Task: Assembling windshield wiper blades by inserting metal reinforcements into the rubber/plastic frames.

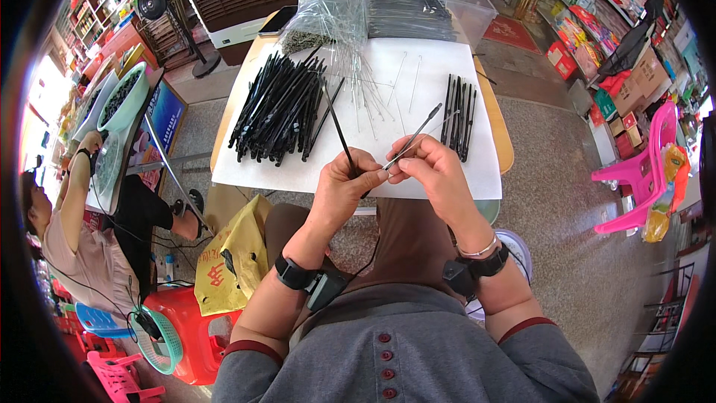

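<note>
Near the front edge of a white sheet, my two hands meet at the fingertips. My left hand is closed around a slim black rod that slants up and away. A second black stick with a flattened tip is pinched in my right hand, with a thin metal wire alongside it. Fingers hide where the pieces meet. A large heap of black sticks lies to the left, and a smaller row of black sticks to the right. Thin metal wires are scattered between them.
Behind the sheet are a clear plastic bag of wires, a clear box with dark rods, and a phone. Another person works at the left. A yellow bag lies near my left knee. Pink chair at right.
</note>
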A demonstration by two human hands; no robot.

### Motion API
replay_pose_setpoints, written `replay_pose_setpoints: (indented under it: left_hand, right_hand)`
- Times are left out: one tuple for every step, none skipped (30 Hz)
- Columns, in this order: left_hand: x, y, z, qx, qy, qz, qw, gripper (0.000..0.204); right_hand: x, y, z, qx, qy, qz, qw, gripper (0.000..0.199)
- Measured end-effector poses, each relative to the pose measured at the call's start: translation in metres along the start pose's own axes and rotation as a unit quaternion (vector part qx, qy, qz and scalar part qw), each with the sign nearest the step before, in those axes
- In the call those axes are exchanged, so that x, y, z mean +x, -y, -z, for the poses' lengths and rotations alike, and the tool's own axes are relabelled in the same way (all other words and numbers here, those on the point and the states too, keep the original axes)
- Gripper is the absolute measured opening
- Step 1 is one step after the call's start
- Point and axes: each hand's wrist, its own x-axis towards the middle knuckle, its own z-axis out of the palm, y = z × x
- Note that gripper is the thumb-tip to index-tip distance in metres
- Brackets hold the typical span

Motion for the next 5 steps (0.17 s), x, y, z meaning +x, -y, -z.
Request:
replay_pose_setpoints:
  left_hand:
    - [-0.0001,-0.0002,-0.0007,0.003,0.0,-0.006,1.0,0.011]
    - [0.0002,-0.0002,-0.0014,0.006,0.001,-0.012,1.0,0.012]
    - [0.0002,-0.0009,-0.0021,0.006,0.001,-0.012,1.0,0.012]
    - [-0.0002,-0.0025,-0.003,0.015,0.006,0.0,1.0,0.012]
    - [-0.0008,-0.0048,-0.004,0.022,0.011,0.013,1.0,0.012]
  right_hand:
    - [-0.0012,0.0003,0.001,-0.019,-0.004,-0.002,1.0,0.016]
    - [-0.0019,0.0002,0.0017,-0.038,-0.009,-0.003,0.999,0.016]
    - [-0.0022,-0.0007,0.0016,-0.038,-0.008,-0.002,0.999,0.016]
    - [-0.0023,-0.0025,0.0018,-0.052,-0.018,-0.003,0.998,0.017]
    - [-0.0023,-0.0046,0.002,-0.066,-0.028,-0.003,0.997,0.018]
